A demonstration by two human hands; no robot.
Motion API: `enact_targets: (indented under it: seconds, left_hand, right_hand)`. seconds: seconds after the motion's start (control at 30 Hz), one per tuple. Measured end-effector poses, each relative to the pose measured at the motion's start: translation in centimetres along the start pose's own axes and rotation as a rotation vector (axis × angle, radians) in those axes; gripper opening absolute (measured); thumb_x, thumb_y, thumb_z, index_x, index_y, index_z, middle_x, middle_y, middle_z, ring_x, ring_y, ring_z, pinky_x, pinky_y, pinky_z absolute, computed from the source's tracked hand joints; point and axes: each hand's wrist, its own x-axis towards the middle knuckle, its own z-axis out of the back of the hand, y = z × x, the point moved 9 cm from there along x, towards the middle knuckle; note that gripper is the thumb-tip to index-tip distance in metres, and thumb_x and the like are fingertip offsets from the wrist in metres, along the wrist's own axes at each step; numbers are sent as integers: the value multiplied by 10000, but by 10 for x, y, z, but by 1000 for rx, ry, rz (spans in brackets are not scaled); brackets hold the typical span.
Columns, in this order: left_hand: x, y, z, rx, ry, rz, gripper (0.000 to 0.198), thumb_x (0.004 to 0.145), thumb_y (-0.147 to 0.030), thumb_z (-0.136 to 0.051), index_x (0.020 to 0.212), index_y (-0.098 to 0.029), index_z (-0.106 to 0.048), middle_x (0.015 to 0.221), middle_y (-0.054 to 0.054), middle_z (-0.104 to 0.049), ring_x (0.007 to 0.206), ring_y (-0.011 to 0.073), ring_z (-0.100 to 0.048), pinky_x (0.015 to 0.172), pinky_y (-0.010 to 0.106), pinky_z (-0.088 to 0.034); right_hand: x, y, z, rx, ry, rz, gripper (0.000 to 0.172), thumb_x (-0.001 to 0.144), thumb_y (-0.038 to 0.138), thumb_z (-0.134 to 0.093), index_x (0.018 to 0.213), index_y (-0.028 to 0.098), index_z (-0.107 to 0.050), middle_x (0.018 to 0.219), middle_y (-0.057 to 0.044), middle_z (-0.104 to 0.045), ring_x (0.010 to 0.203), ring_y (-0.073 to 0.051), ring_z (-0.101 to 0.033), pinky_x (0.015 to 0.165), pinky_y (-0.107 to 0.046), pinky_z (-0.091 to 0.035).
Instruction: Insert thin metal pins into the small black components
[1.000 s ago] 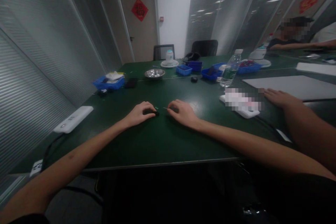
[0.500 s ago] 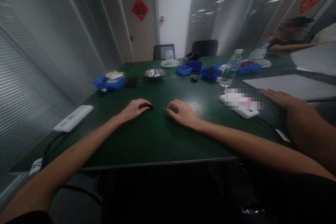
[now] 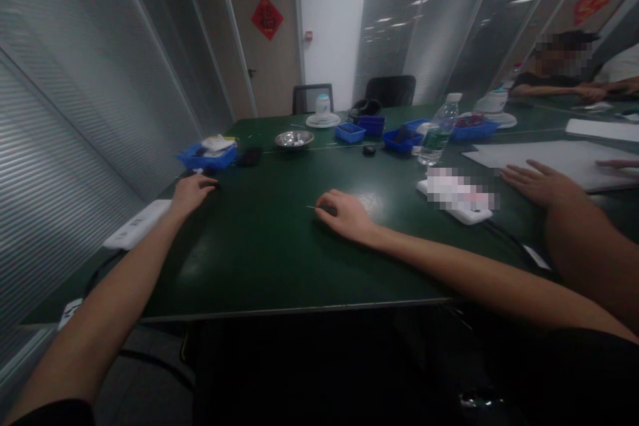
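At the left of the green table (image 3: 259, 259), my left hand (image 3: 190, 194) is beside a blue basket (image 3: 207, 158). Its fingers curl round a small dark thing (image 3: 212, 186) whose kind I cannot make out. My right hand (image 3: 344, 213) rests on the table near the middle. A thin metal rod (image 3: 310, 207) pokes out to the left from its closed fingers, with a dark part (image 3: 330, 210) inside the grip, mostly hidden by the hand.
White power strips (image 3: 134, 226) lie at both sides. Further back are a steel bowl (image 3: 294, 140), several blue baskets (image 3: 350, 133) and a water bottle (image 3: 438, 133). At right, another person's hand (image 3: 539, 183) lies by a white sheet (image 3: 544, 160).
My left hand has moved left from the table's middle to beside the blue basket. The right hand has stayed almost still. At the right, a white sheet has been lowered and another hand appears.
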Motion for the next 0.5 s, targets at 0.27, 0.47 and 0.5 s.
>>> enact_targets:
  seconds: [0.27,0.47,0.5]
  left_hand:
    - [-1,-5,3,86,18,50,343,876,-326,-586,1118,-249,-818,1257,75,-744,1166,335,-660,1063,442,-473]
    - [-3,-12,7,116,46,89,340,875,-349,-616,1128,-226,-808,1235,83,-749,1095,314,-678,1017,408,-496]
    - [-3,-12,8,108,47,97,333,877,-361,-618,1112,-225,-811,1221,84,-753,1087,312,-681,1013,401,-498]
  right_hand:
    - [-1,2,1,-9,11,0,204,1002,363,-610,1093,204,-700,1078,-61,-670,853,-172,-621,699,-288,-462]
    - [-2,5,2,-11,13,2,199,1004,364,-612,1094,209,-698,1068,-65,-673,847,-176,-622,698,-293,-462]
    - [-2,5,2,-12,11,3,197,1004,363,-612,1094,210,-698,1068,-65,-672,849,-177,-621,696,-292,-460]
